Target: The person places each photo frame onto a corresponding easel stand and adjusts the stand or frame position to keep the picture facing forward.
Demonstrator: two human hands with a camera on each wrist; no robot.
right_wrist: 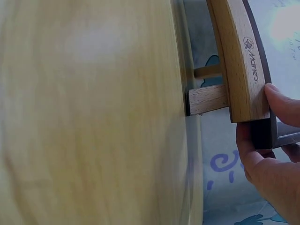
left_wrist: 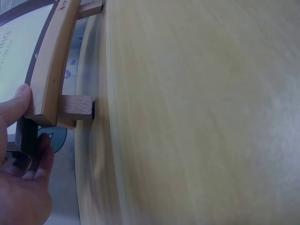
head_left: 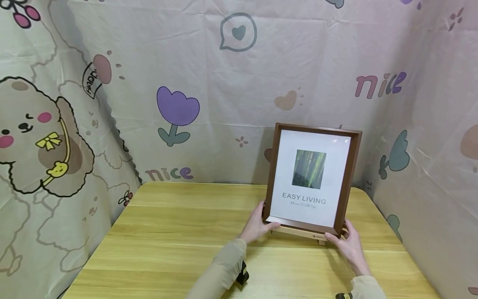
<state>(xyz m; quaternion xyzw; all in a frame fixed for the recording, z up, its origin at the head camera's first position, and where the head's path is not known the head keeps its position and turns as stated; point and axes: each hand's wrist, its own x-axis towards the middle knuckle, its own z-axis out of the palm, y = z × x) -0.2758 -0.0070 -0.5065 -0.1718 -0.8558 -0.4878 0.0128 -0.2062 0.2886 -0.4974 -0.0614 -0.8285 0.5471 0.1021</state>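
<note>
A brown picture frame [head_left: 347, 182] leans back slightly on a small wooden easel [head_left: 298, 233] toward the right of the table. Behind its glass is a white sheet with a small green picture and the words "EASY LIVING". My left hand [head_left: 257, 224] grips the frame's lower left corner, thumb at the front and fingers curled behind. At the lower right corner my right hand [head_left: 350, 245] holds it the same way. In the right wrist view the easel's ledge [right_wrist: 241, 61] carries a printed logo, with a short wooden foot [right_wrist: 208, 99] below it.
The light wood table [head_left: 179, 232] has rounded far corners. A printed cloth [head_left: 239, 83] with flowers, hearts and "nice" lettering hangs behind it and along both sides. Dark straps [head_left: 242, 274] sit at the wrists.
</note>
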